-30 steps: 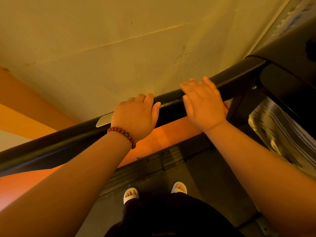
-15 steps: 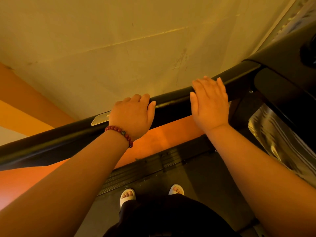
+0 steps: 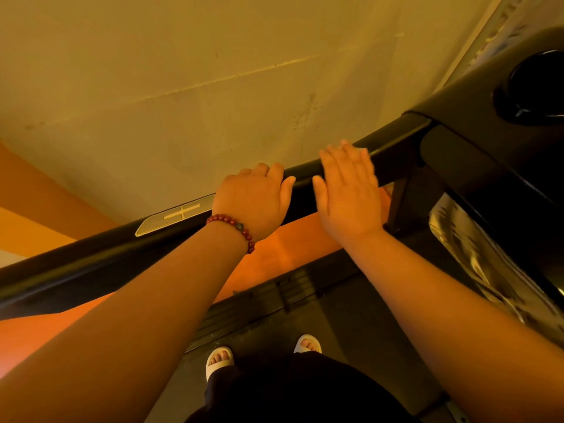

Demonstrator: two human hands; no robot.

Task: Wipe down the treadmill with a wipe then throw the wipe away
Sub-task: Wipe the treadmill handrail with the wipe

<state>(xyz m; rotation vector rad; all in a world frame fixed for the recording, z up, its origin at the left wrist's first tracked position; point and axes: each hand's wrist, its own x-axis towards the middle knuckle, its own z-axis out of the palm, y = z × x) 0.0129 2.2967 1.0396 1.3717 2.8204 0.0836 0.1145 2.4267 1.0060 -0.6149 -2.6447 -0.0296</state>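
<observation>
The treadmill's black left handrail (image 3: 91, 264) runs from lower left up to the console (image 3: 470, 99). My left hand (image 3: 253, 199), with a red bead bracelet on its wrist, grips the rail with fingers curled over the top. Just to its right, my right hand (image 3: 348, 190) lies flat on the rail with straight fingers, pressing on it. No wipe shows; whatever is under the right palm is hidden.
A metal sensor plate (image 3: 177, 213) sits on the rail left of my left hand. The console has a round cup holder (image 3: 540, 87). My feet in white sandals (image 3: 219, 360) stand on the dark deck (image 3: 351, 325). A beige wall (image 3: 183, 87) stands close behind the rail.
My right hand slid up the rail toward the console, then came back down it, and now sits close to my left hand. The left hand kept its grip.
</observation>
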